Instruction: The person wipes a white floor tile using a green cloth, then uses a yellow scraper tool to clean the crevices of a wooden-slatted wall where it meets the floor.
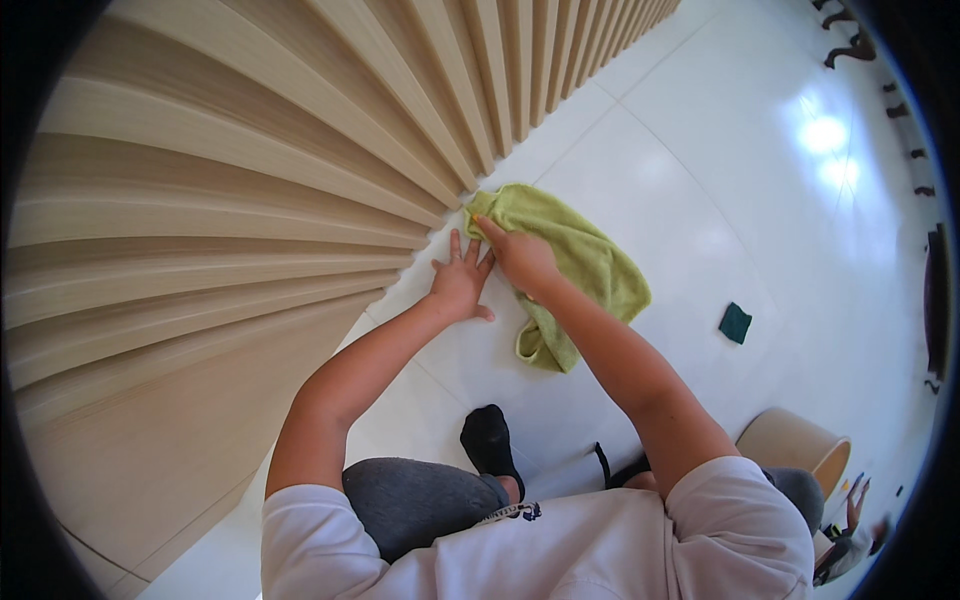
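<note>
My left hand (462, 288) rests on the white floor with its fingers spread, close to the foot of a slatted wooden wall (410, 190). Just to its right, my right hand (527, 264) grips a yellow-green cloth (590, 250). The index finger stretches to a corner of the cloth at the base of the slats, where a small orange-yellow spot shows at the fingertip. Most of the cloth lies crumpled on the floor to the right of that hand, and one folded end hangs out below the wrist. The palm side of the right hand is hidden.
A dark green scouring pad (735, 323) lies on the tiles at the right. Farther down that side stands a round tan drum-shaped object (795, 448), with another person (853, 545) near it. My black-socked foot (487, 440) is below my hands. Dark furniture legs (852, 48) line the far right.
</note>
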Demonstrator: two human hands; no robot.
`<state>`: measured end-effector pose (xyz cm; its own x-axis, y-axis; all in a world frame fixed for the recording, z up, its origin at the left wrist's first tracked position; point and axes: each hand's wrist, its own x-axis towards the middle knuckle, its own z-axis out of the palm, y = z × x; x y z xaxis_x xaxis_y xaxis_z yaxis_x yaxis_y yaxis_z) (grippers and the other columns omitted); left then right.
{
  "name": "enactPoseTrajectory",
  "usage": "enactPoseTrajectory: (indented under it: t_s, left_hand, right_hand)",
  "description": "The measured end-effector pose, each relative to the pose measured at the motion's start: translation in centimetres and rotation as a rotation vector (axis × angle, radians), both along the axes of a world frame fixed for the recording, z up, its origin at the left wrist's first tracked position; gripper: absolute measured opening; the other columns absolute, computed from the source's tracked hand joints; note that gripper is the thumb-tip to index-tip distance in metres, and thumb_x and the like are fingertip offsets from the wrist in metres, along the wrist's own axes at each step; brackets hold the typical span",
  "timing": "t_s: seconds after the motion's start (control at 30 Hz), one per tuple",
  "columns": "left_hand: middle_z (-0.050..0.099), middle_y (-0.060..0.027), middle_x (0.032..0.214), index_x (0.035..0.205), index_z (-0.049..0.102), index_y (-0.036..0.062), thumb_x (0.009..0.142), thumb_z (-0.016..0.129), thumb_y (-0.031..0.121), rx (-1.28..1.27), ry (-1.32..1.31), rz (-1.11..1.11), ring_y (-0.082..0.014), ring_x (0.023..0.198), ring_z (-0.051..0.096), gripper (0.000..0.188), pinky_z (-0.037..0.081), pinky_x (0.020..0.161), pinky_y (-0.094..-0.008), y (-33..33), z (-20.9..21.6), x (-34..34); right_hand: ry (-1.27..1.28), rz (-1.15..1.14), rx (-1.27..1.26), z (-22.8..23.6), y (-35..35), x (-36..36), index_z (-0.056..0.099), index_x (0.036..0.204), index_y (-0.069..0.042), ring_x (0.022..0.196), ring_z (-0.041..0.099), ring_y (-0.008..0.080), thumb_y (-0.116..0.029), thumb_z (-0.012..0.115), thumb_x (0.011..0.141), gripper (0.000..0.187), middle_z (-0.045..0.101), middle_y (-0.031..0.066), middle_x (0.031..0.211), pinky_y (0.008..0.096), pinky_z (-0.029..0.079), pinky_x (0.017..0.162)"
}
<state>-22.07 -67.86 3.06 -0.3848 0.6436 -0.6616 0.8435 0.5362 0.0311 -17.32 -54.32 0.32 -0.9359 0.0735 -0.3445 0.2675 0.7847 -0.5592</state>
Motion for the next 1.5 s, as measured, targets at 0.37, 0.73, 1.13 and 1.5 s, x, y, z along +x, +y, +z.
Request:
enactPoseTrajectory:
  t_s: [0.37,0.73,1.13,1.5]
  left_hand:
    - [0.013,-0.019,0.152,0.146,0.024,0.0142,0.059,0.077,0.058,0.002,-0.012,0.011,-0.0486,0.137,0.007,0.111,0.042,0.091,-0.0639,0.2,0.3,-0.1]
    - [0.012,-0.0181,0.152,0.147,0.02,0.0149,0.059,0.075,0.061,-0.02,0.005,-0.014,-0.0485,0.137,0.007,0.113,0.043,0.09,-0.0624,0.2,0.3,-0.1]
    - [0.011,-0.0267,0.15,0.145,0.022,0.0042,0.063,0.079,0.048,0.19,-0.016,0.162,-0.0525,0.134,0.015,0.109,0.04,0.094,-0.0596,-6.0,-0.5,2.7]
    - [0.007,-0.0287,0.15,0.146,0.015,0.0034,0.064,0.08,0.045,0.083,-0.037,0.207,-0.0552,0.133,0.015,0.112,0.042,0.094,-0.057,-6.8,0.4,3.7]
  right_hand:
    - [-0.022,-0.111,0.033,0.0,-1.2,-0.7,0.03,0.144,-0.024,0.073,0.065,0.0305,-0.009,0.053,0.081,0.069,0.065,0.0144,0.082,0.0418,0.05,0.062]
    - [-0.008,-0.136,0.057,-0.5,-1.0,0.2,0.029,0.144,-0.025,0.074,0.065,0.032,-0.008,0.05,0.083,0.067,0.065,0.0153,0.08,0.0428,0.051,0.062]
    - [-0.035,0.033,0.002,-0.4,-1.5,1.7,0.028,0.145,-0.027,0.075,0.065,0.0334,-0.008,0.045,0.086,0.064,0.066,0.0169,0.087,0.0434,0.051,0.064]
    - [-0.041,0.015,-0.037,-0.1,-3.6,1.2,0.029,0.144,-0.026,0.079,0.066,0.0341,-0.004,0.043,0.084,0.066,0.066,0.0179,0.091,0.0436,0.051,0.067]
